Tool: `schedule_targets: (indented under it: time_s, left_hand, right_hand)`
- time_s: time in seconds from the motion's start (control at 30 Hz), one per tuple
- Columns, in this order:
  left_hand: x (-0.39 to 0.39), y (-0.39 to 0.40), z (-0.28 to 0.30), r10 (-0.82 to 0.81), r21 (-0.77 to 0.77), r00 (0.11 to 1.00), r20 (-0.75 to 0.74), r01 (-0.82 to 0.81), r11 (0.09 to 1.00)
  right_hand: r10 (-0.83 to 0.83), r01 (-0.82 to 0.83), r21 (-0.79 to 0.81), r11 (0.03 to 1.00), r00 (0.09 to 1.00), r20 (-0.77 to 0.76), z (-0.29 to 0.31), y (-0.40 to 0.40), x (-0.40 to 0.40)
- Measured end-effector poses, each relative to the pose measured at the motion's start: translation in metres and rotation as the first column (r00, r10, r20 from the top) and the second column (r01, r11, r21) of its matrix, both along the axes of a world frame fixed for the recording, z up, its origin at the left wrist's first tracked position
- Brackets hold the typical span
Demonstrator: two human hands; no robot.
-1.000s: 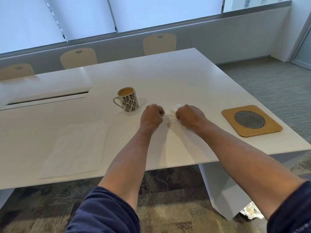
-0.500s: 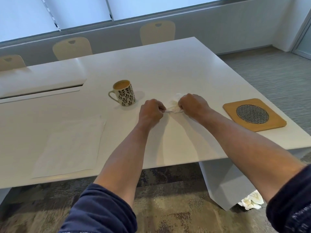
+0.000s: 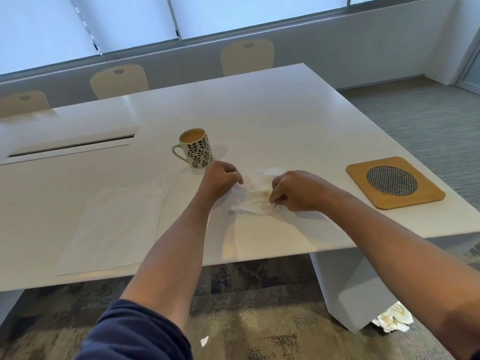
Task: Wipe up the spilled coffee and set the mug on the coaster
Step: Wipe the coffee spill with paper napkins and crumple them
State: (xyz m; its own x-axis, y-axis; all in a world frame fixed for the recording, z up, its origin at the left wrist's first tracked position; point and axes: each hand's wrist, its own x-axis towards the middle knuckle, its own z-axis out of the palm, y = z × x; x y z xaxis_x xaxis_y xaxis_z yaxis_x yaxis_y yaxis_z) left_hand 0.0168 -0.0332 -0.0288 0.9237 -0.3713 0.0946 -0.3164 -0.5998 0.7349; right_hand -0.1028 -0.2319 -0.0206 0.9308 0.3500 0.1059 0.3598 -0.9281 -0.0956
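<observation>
Two hands — left hand, right hand — on stained tissue.

From the mug rightward to the coaster the white table lies bare, save the crumpled tissue and both hands gripping it midway between them.

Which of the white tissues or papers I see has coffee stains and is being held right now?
The crumpled tissue pinched between the left hand and right hand. The flat paper sheet lies clean and untouched; the stained wads lie on the floor.
</observation>
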Motion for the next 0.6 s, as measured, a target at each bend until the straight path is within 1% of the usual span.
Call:
schedule_targets:
  time_s: [0.03, 0.1, 0.17, 0.27, 0.37, 0.47, 0.6]
  left_hand:
    - [-0.001, 0.001, 0.000, 0.015, -0.022, 1.000, -0.001, -0.015, 1.000]
    - [-0.003, 0.000, 0.003, 0.021, -0.067, 1.000, -0.004, -0.021, 0.998]
    - [-0.003, -0.005, 0.010, 0.009, -0.095, 1.000, 0.001, -0.009, 0.995]
    - [-0.002, -0.019, 0.024, 0.011, -0.113, 0.999, 0.036, -0.007, 0.994]
    - [-0.006, -0.037, 0.039, 0.000, -0.169, 0.997, 0.078, 0.013, 0.986]
    - [-0.013, -0.058, 0.051, 0.017, -0.235, 0.995, 0.096, 0.006, 0.972]
    - [-0.014, -0.089, 0.059, -0.017, -0.312, 0.997, 0.081, 0.041, 0.949]
  right_hand:
    - [0.021, -0.021, 0.010, 1.000, 1.000, 0.001, 0.002, 0.001, -0.004]
    - [-0.003, 0.001, 0.035, 0.999, 0.998, 0.070, 0.007, 0.001, -0.009]
    - [-0.099, 0.083, 0.091, 0.992, 0.977, 0.190, 0.015, -0.001, -0.011]
    - [-0.257, 0.214, 0.162, 0.963, 0.909, 0.329, 0.032, -0.007, -0.012]
    - [-0.338, 0.307, 0.140, 0.941, 0.854, 0.395, 0.046, -0.014, -0.013]
    - [-0.374, 0.370, 0.100, 0.923, 0.811, 0.449, 0.054, -0.023, -0.017]
    - [-0.423, 0.460, 0.053, 0.887, 0.759, 0.495, 0.063, -0.039, -0.028]
